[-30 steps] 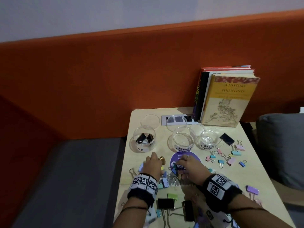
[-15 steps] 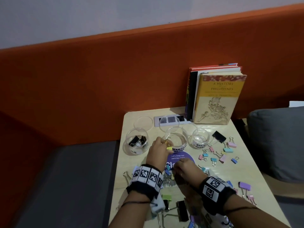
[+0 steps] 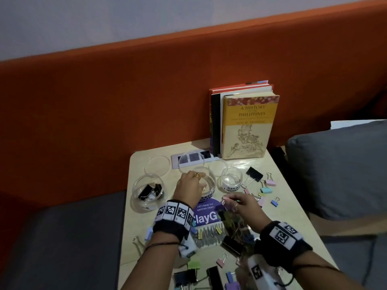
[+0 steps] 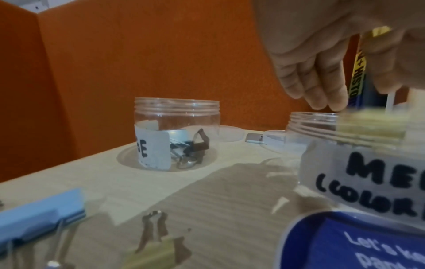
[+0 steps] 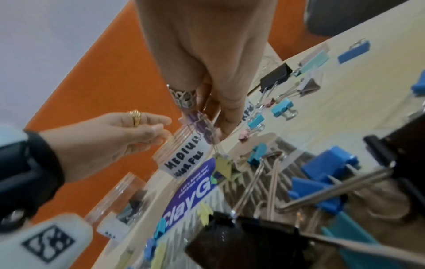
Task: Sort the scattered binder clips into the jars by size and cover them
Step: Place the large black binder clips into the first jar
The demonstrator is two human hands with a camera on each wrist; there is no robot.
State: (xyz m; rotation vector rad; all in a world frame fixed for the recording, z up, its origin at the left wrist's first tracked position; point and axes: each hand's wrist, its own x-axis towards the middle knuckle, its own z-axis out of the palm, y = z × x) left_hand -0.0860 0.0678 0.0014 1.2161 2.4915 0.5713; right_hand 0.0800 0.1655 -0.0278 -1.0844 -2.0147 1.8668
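Three open clear jars stand in a row: the large jar (image 3: 147, 191) (image 4: 176, 132) holds black clips, the medium jar (image 3: 210, 185) (image 4: 345, 163) (image 5: 184, 156) is in the middle, and the small jar (image 3: 231, 180) is on the right. My left hand (image 3: 200, 185) (image 4: 333, 102) hangs over the medium jar's mouth with fingers pointing down. A blurred yellow clip (image 4: 372, 123) is just under them at the rim. My right hand (image 3: 229, 199) (image 5: 207, 123) pinches a lilac clip (image 5: 195, 121) above the table, beside the medium jar. More clips dangle below the lilac one.
Three lids (image 3: 157, 166) lie behind the jars. Books (image 3: 249, 126) stand at the back. Coloured clips (image 3: 266, 189) and a black clip (image 3: 254, 173) lie right of the small jar. A pile of clips (image 3: 211, 233) on a purple sheet (image 3: 206, 214) lies under my wrists. A grey cushion (image 3: 339, 168) borders the table's right edge.
My left hand rose from the clip pile and moved forward over the medium jar. My right hand lifted off the pile with a clip pinched in it.
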